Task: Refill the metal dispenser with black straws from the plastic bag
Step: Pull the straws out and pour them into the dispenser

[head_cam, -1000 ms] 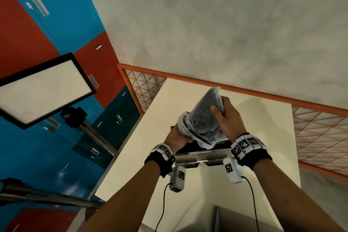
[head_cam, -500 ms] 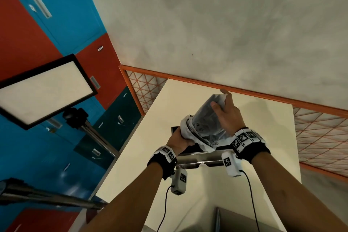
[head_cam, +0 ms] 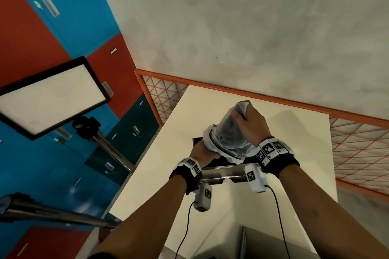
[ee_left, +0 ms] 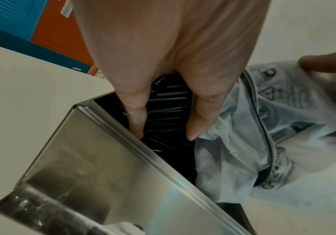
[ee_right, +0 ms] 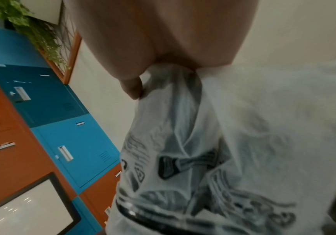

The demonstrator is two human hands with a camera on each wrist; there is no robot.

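The metal dispenser (head_cam: 223, 171) stands on the cream table, its open top full of black straws (ee_left: 167, 111). A translucent printed plastic bag (head_cam: 229, 134) hangs upside down over that opening, with its mouth at the dispenser's rim. My right hand (head_cam: 250, 126) grips the bag's bunched upper end from above; the right wrist view shows the thumb (ee_right: 135, 89) pinching the plastic bag (ee_right: 203, 143). My left hand (head_cam: 203, 151) holds the bag's mouth at the dispenser's left end. In the left wrist view the left hand's fingers (ee_left: 137, 124) dip inside the dispenser (ee_left: 94, 167) beside the bag (ee_left: 263, 127).
The cream table (head_cam: 294, 174) ends at an orange lattice rail (head_cam: 357, 143) behind and to the right. A light panel on a stand (head_cam: 48, 94) and red and blue lockers (head_cam: 63, 27) are at the left. A grey box (head_cam: 273, 244) sits near me.
My right hand slid from the bag's side up to its top end and closed around it. The bag now stands more upright. The left hand stayed at the bag's mouth.
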